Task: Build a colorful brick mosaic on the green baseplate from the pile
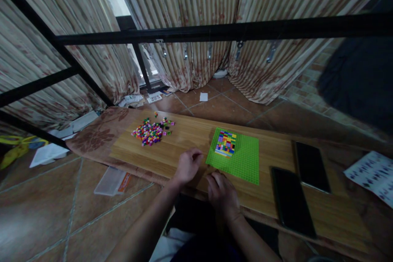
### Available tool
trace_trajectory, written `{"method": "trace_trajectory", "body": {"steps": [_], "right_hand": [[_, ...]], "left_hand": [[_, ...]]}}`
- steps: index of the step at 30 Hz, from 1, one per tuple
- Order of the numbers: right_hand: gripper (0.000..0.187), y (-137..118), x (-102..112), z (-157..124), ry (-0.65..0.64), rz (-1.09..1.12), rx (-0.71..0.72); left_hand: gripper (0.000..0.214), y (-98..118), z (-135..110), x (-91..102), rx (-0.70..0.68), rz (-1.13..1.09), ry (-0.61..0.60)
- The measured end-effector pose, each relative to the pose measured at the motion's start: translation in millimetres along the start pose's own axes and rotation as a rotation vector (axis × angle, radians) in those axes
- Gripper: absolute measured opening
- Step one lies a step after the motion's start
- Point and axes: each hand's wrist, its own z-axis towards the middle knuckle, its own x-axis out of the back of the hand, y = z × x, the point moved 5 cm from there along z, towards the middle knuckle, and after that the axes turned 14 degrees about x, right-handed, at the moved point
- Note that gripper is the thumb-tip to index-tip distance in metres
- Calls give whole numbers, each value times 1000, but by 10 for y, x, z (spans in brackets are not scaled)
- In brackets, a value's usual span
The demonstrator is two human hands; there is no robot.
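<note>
My left hand [188, 166] is over the front part of the wooden board, its fingers curled in and thumb against them; whatever it may hold is too small to make out. To its right, my right hand [223, 195] is at the board's near edge with bent fingers drawn together, their tips hard to see. Just beyond both hands lies a green studded baseplate [245, 159]. On its left part stands a block of many-coloured toy bricks [225, 144], built in tight rows. A pile of loose small toy bricks [149, 132] is spread at the board's left end.
Two dark phone-like slabs [293, 200] lie on the right of the wooden board [181, 131]. A printed sheet [373, 176] is at the far right. A clear plastic lid or box [110, 181] lies on the tiled floor. A black metal rail [196, 32] crosses before striped curtains.
</note>
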Motion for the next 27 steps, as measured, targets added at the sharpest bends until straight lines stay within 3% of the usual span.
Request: {"method": "trace_trajectory", "body": {"steps": [4, 8, 13, 20, 27], "right_hand": [[25, 2, -33, -14, -20, -13, -8], [23, -1, -34, -4, -47, -23, -37], [24, 0, -30, 14, -97, -5, -71], [20, 1, -36, 18, -138, -5, -73], [21, -13, -4, 31, -109, -21, -64]], "left_hand": [[15, 54, 87, -205, 104, -446, -52], [16, 195, 146, -358, 149, -576, -88], [14, 288, 180, -459, 138, -488, -88], [13, 303, 170, -465, 51, -275, 49], [17, 117, 118, -367, 108, -165, 105]]}}
